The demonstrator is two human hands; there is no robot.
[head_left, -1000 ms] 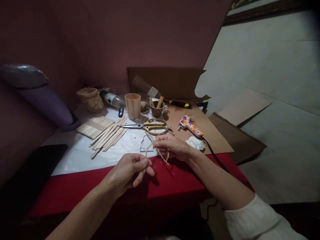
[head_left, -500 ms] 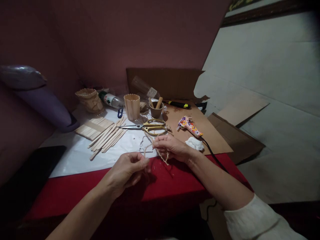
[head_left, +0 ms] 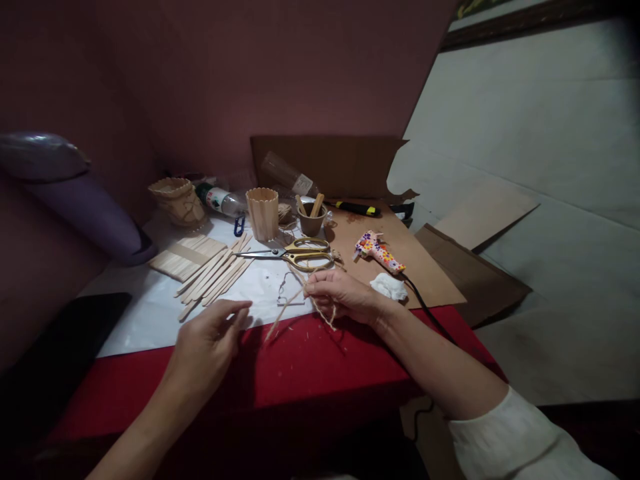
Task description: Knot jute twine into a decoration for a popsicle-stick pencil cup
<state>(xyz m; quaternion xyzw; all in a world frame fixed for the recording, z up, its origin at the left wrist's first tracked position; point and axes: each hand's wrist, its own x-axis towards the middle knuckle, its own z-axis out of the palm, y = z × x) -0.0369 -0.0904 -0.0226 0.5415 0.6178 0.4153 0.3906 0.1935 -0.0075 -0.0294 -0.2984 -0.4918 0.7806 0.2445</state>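
Observation:
Between the thumb and fingers of my right hand [head_left: 337,293] a piece of twine [head_left: 283,315] is pinched, its loose ends hanging left and below over the red cloth. My left hand [head_left: 213,337] is apart from the twine, its fingers extended and holding nothing, near the front edge of the white sheet. Gold-handled scissors [head_left: 306,254] lie just beyond my right hand, blades pointing left. Loose craft sticks [head_left: 215,275] are spread beyond my left hand, beside a banded bundle of sticks [head_left: 186,257].
A stick cup [head_left: 263,215], a decorated stick pot [head_left: 179,202], plastic bottles [head_left: 220,200] and a small pot with sticks [head_left: 313,220] stand or lie behind. At right are a patterned glue gun [head_left: 379,253] with its cord, white cloth [head_left: 389,287] and a yellow-black cutter [head_left: 357,209].
My left hand has let go of the twine and moved left, its fingers now extended. The freed twine end hangs down leftward. My right hand keeps its pinch in nearly the same place.

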